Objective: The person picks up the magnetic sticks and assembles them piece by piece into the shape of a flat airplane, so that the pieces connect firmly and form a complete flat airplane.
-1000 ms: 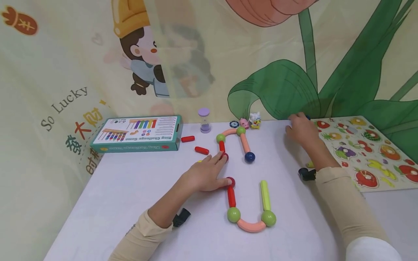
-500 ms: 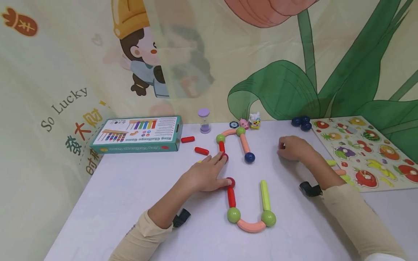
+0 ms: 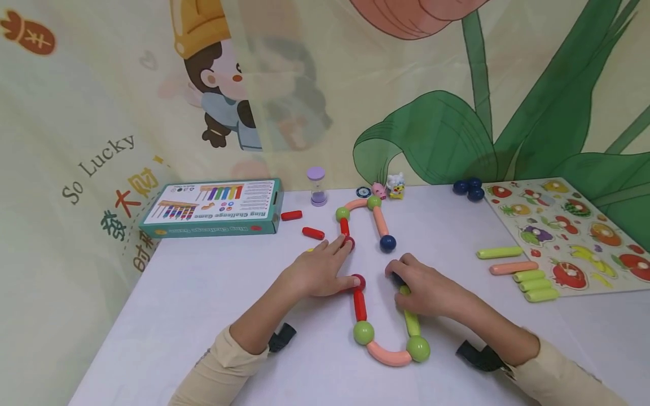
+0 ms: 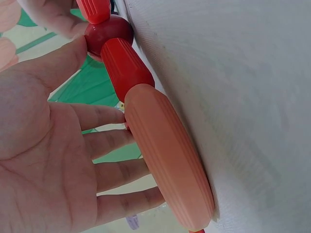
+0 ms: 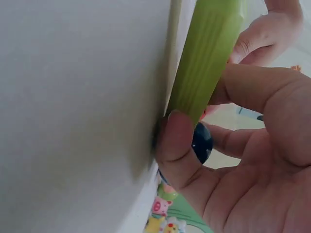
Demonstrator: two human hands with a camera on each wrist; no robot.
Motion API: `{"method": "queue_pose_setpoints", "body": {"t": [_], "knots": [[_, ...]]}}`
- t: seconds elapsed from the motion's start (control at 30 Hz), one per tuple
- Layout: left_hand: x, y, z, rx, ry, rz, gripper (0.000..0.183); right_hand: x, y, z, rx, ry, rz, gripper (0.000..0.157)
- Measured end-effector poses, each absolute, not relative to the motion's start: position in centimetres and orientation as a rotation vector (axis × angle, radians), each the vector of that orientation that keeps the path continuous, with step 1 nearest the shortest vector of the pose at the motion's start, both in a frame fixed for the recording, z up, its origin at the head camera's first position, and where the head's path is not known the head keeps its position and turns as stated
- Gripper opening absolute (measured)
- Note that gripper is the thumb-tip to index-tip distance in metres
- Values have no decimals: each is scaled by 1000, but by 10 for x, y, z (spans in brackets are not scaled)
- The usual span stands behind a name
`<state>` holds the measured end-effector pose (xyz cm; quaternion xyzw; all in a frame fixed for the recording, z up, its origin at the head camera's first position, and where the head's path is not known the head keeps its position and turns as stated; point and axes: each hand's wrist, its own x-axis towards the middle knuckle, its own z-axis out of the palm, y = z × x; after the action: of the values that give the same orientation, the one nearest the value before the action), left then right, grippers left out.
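My left hand [image 3: 320, 273] spreads straight fingers beside a line of magnetic sticks and balls. Its thumb touches a red ball [image 3: 359, 282], and its fingertips lie against a salmon stick [image 4: 167, 155] in the left wrist view. Joined to that ball is a red stick [image 3: 359, 305], then a green ball [image 3: 363, 332], a curved salmon piece [image 3: 389, 355] and another green ball [image 3: 418, 348]. My right hand [image 3: 431, 287] holds a dark blue ball [image 5: 203, 143] at the far end of the yellow-green stick [image 3: 413, 322]. Its thumb partly hides that joint.
Three dark blue balls [image 3: 475, 194] sit at the back right. Loose yellow-green sticks [image 3: 500, 252] lie by a fruit puzzle board [image 3: 591, 290]. Farther back stand an arch ending in a blue ball [image 3: 388, 243], an hourglass [image 3: 317, 186], small figurines [image 3: 396, 186] and a game box [image 3: 213, 208].
My right hand has come from the back-right balls toward the middle, down to the yellow-green stick's end, bringing a dark blue ball. That stick has shifted slightly; my left hand has barely moved.
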<state>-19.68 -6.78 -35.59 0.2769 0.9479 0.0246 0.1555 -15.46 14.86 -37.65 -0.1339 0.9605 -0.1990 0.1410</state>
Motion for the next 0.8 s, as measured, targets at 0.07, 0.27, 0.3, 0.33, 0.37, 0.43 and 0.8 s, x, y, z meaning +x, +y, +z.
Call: {"method": "queue_pose_setpoints", "body": {"t": [0.07,0.27,0.3,0.33,0.37,0.43,0.8], "knots": [[-196,-68,-356,795,2712,74,85,-154,148,-377,-394,2772,-613,41],[-196,-67,-356,784,2718,78,85,-157,152,-375,-474,2755,-680,39],[-196,-67,-356,782,2720,78,85,-158,153,-375,-497,2758,-695,37],[-196,-67,-356,780,2721,77,86,-158,154,-375,-517,2759,-709,36],[-196,-67,-356,779,2723,77,86,-159,155,-375,-538,2756,-730,34],[-197,-67,-356,778,2721,74,86,-160,156,-375,-553,2743,-774,33],[-195,-68,-355,789,2714,82,85,-186,211,-353,-445,2911,-667,19]]}}
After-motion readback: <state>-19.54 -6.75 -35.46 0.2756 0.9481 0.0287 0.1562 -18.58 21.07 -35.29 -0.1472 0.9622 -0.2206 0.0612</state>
